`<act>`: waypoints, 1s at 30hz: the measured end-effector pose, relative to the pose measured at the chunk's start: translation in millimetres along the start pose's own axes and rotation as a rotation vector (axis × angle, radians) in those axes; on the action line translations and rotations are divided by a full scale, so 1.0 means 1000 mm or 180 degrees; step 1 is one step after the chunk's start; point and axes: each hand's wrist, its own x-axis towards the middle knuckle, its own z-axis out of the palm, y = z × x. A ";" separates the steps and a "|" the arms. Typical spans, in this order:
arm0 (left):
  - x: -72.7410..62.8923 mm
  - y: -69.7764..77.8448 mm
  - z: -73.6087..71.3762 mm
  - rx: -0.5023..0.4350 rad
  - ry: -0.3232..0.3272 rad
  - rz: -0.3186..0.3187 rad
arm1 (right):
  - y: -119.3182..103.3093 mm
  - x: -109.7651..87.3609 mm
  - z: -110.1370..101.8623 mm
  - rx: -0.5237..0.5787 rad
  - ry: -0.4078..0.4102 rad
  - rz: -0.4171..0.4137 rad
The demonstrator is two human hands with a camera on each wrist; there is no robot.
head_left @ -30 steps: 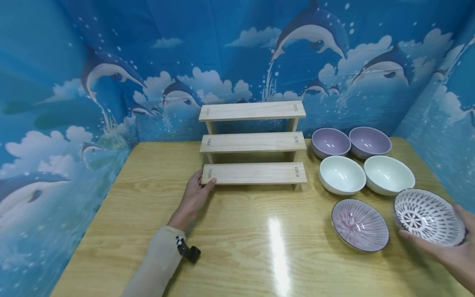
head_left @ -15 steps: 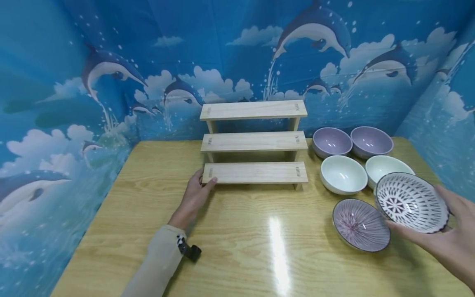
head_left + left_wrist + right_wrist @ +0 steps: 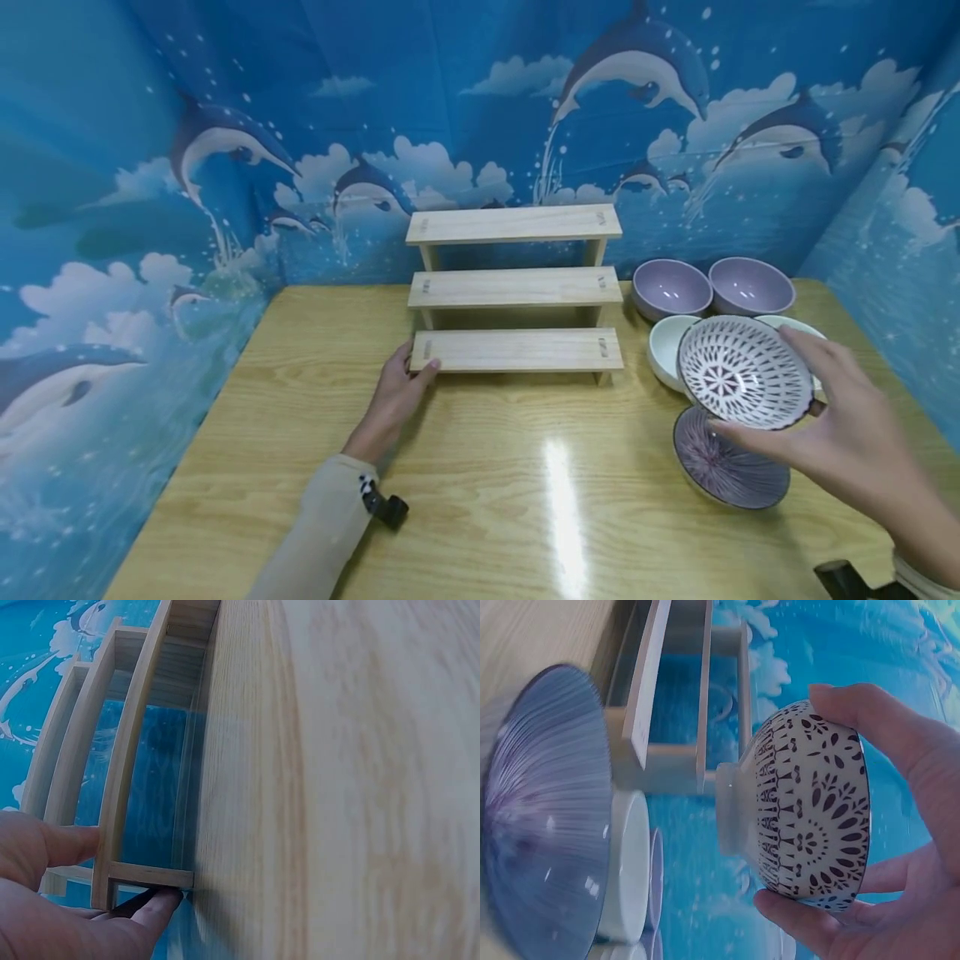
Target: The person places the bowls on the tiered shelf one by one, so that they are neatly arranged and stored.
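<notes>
My right hand (image 3: 847,425) grips a white bowl with a dark leaf-like pattern (image 3: 742,371), thumb on the near side and fingers round the far side. The right wrist view shows that patterned bowl (image 3: 810,810) held up with its foot off the table. Below it, a purple streaked bowl (image 3: 731,467) rests on the table, partly covered in the head view. At the lowest board of a three-step wooden rack (image 3: 517,350), my left hand (image 3: 393,396) holds the left end, thumb on top. In the left wrist view its fingers (image 3: 157,911) reach under the board's end.
Behind the held bowl sit two pale green-white bowls (image 3: 663,350), partly hidden by it. Farther back, two plain purple bowls (image 3: 671,287) stand side by side. A dolphin-print cloth (image 3: 465,100) hangs round the back and sides of the wooden table (image 3: 465,500).
My right hand has carried the patterned bowl leftward and up from the right edge, now over the streaked bowl and in front of the pale bowls. My left hand stays on the rack.
</notes>
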 end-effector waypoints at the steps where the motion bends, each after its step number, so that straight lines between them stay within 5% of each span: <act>1: 0.000 0.000 0.000 -0.0001 -0.0004 0.0000 | -0.002 0.003 0.001 0.0057 -0.0011 -0.0060; 30: 0.000 0.000 0.002 0.0008 0.0048 0.0005 | -0.090 0.079 0.038 0.0438 -0.0613 -0.0897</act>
